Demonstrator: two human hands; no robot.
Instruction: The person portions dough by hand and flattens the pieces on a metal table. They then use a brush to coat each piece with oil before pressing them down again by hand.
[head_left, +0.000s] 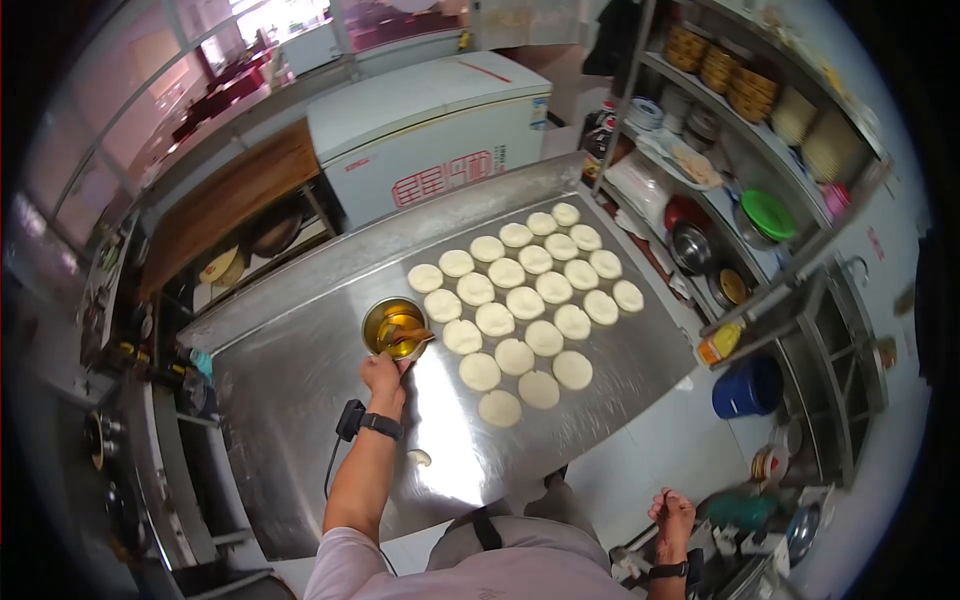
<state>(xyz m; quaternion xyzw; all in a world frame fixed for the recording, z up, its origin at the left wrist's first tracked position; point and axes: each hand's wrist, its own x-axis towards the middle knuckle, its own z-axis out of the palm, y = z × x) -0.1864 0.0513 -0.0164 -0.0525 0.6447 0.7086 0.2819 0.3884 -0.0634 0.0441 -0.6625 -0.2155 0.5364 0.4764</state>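
A brush (412,336) is pinched in the left hand (382,373), its head held inside the metal bowl of oil (392,322) set on the steel table (290,400). Rows of flat dough discs (530,300) are laid just right of the bowl, reaching toward the table's far right edge. Bare steel is left to the bowl's left and front. The right hand (672,512) is held loosely curled, off the table's near right edge.

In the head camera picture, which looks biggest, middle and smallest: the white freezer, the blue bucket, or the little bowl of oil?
1. White freezer, though it stands farthest away.
2. Blue bucket.
3. Bowl of oil, only slightly smaller, so that ranking is unsure.
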